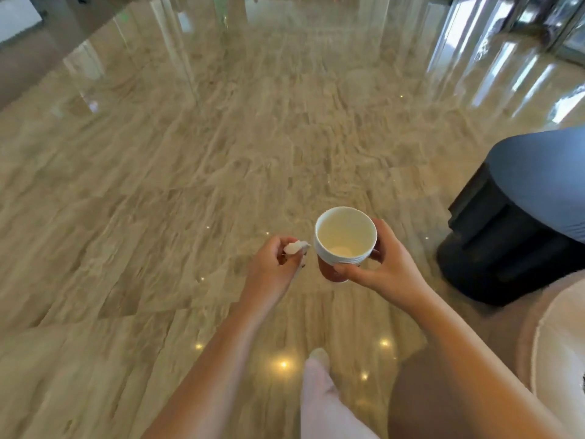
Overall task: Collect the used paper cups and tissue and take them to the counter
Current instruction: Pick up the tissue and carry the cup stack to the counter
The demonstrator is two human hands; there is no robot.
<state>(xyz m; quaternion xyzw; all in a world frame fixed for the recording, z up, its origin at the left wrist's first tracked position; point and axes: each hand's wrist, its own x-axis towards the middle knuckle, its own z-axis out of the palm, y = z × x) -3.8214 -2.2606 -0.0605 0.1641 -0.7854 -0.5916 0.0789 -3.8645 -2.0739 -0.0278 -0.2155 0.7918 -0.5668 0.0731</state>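
My right hand [384, 264] grips a paper cup [343, 242] from the side, thumb across its red lower wall. The cup is upright, white inside, with ridged rims that suggest stacked cups. Just left of it my left hand [275, 264] pinches a crumpled white tissue [296, 247] between its curled fingers. Both hands are held out in front of me above a glossy beige marble floor [190, 185]. No counter is in view.
A black round base with a blue-grey top [519, 223] stands on the floor at the right. A pale rounded seat or cushion [557, 350] fills the lower right corner. My pale-trousered leg and foot [319, 381] show below. Glass doors and pillars stand at the far edge.
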